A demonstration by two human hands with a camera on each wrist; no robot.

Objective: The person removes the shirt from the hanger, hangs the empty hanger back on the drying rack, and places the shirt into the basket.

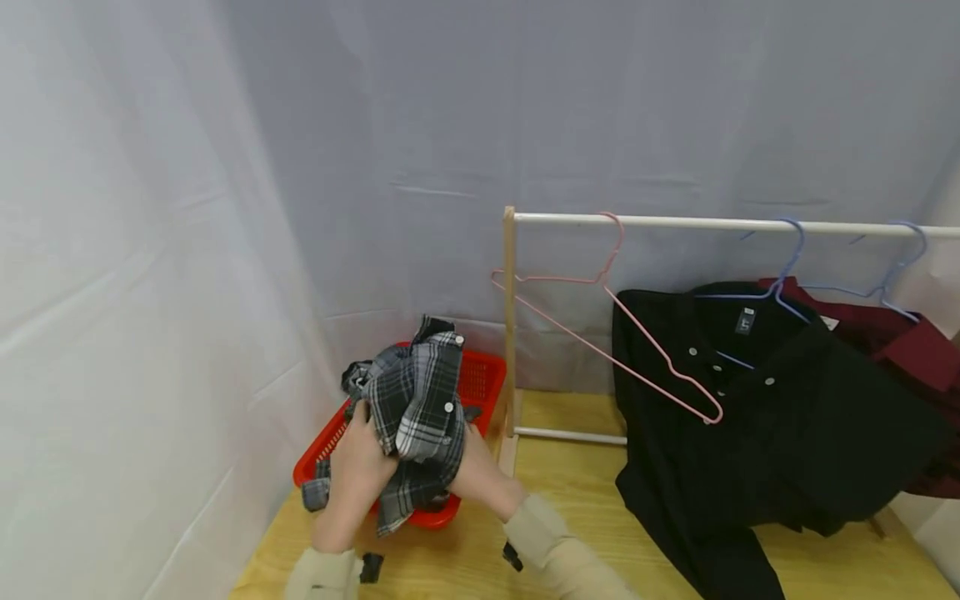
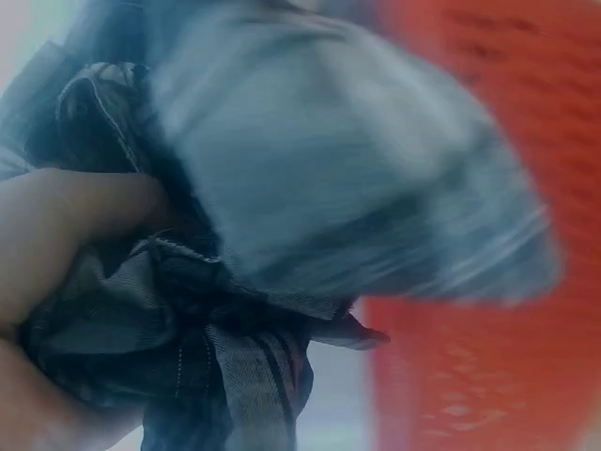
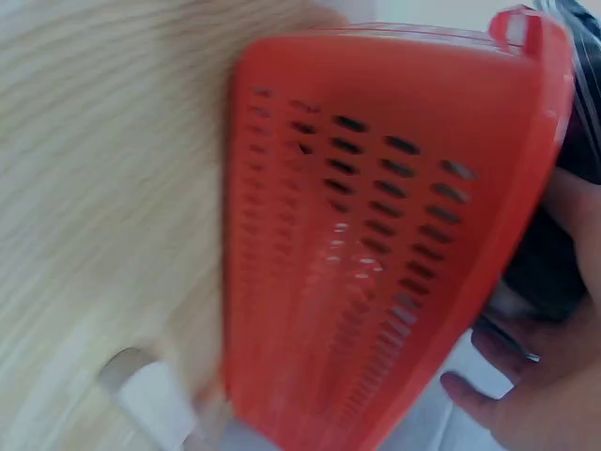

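Plaid cloth, a grey, black and white checked shirt (image 1: 418, 408), is bunched up between both hands just over the red basket (image 1: 483, 379) at the left end of the wooden table (image 1: 570, 475). Part of it hangs down into the basket. It looks soft and light, and it folds wherever it is held, so I think it will sag and slip if taken by 1 loose edge only. A better hold, in my opinion, is at the collar or the shoulders, where the cloth is thicker; the white buttons show where the front placket is.

The left hand (image 1: 358, 467) has its fingers curled into the bundle and grasps the shirt; the left wrist view shows the thumb pressing a fold of it. The right hand (image 1: 480, 475) is under the right side of the bundle and mostly covered by cloth. In the right wrist view its fingers look bent around dark fabric, so I judge that it holds the shirt too.

To the right stands a small rail (image 1: 720, 222) with 3 wire hangers: 1 pink hanger (image 1: 600, 333), which is bare, and 2 blue ones carrying a black shirt (image 1: 757, 392) and a dark red garment (image 1: 907, 350).
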